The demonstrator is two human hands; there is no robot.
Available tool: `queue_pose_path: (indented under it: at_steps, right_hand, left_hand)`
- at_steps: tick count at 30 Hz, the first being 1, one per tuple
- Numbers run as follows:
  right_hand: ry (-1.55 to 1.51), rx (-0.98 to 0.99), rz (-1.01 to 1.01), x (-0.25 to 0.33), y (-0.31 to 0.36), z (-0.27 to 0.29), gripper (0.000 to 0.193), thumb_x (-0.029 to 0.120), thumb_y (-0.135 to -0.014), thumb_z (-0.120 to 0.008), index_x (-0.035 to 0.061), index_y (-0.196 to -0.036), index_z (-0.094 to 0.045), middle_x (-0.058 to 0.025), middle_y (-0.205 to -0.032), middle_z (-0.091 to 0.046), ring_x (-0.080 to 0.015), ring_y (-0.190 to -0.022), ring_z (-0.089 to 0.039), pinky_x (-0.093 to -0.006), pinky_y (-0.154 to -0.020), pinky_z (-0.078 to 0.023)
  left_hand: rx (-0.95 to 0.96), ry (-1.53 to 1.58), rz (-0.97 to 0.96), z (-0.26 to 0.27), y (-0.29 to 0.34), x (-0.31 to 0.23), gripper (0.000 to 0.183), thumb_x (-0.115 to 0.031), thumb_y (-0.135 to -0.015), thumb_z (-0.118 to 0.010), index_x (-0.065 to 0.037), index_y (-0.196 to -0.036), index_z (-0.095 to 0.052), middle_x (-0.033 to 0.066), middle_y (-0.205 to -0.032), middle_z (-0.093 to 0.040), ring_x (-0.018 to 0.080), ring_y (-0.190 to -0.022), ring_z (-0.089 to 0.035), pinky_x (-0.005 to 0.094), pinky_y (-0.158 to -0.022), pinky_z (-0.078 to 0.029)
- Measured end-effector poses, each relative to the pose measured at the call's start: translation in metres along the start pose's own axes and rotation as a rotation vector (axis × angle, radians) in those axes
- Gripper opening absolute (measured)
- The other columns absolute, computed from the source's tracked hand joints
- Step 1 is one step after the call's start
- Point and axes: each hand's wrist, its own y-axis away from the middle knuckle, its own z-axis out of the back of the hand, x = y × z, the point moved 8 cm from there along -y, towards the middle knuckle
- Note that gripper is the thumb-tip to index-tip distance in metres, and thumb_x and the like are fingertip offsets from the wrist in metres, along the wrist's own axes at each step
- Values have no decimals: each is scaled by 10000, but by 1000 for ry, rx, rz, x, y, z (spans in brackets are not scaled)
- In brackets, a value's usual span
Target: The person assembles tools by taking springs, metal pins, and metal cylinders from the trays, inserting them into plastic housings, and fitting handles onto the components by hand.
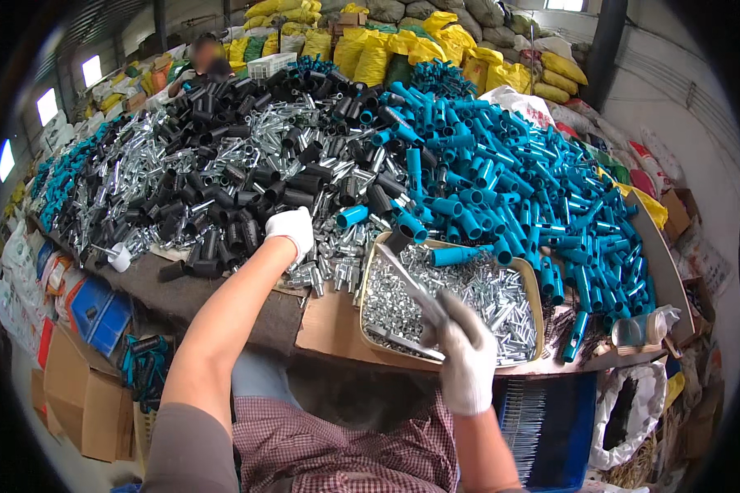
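Note:
My left hand [293,231], in a white glove, reaches into the near edge of a heap of silver metal parts [330,240]. Its fingers point away and are mostly hidden behind the back of the hand. My right hand [466,355], gloved too, is closed around a long flat silver metal piece [415,287], which slants up to the left over a tray. A short black tube [399,240] shows at its far end. Beneath lies a shallow cream-rimmed tray [539,316] of small silver nuts [395,287] and bolts or pins [501,308]. Another silver bar [404,342] rests along its near side.
Teal tubes [501,189] are heaped on the right, black tubes [230,177] on the left. A small white cup [120,258] stands near the left edge. Cardboard boxes [82,394] sit below left. Yellow sacks [362,57] and another person [201,62] are at the back.

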Motion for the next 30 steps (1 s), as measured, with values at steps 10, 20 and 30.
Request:
queue_pose_path:
  at_steps: [10,20,30]
  right_hand:
    - [-484,281,-530,-52,88,-40,624,249,-775,-788,-21,-1241,-474,-128,-1023,-598,-236,-924,-617,-381,-852,-505]
    - [-35,380,-184,-96,98,-40,271,194,-901,-688,-8,-1074,-635,-167,-1263,-586,-197,-1100,-575,-336,-946,-457]
    - [-175,1,-484,-165,133,-45,158,-6,-896,-638,7,-1053,-644,-72,-1008,-667,-134,-877,-627,-265,-783,-530]
  left_hand:
    - [-347,689,-203,66,124,19,290,-201,-837,-629,-32,-1067,-674,177,-1007,-684,293,-947,-672,383,-816,-524]
    - [221,1346,-184,-35,292,-17,233,-72,-865,-651,14,-1082,-655,77,-970,-671,126,-884,-622,270,-798,-508]
    - [-242,1580,90,-102,316,-57,223,-18,-913,-572,-14,-1134,-598,80,-1094,-599,143,-965,-577,276,-854,-475]
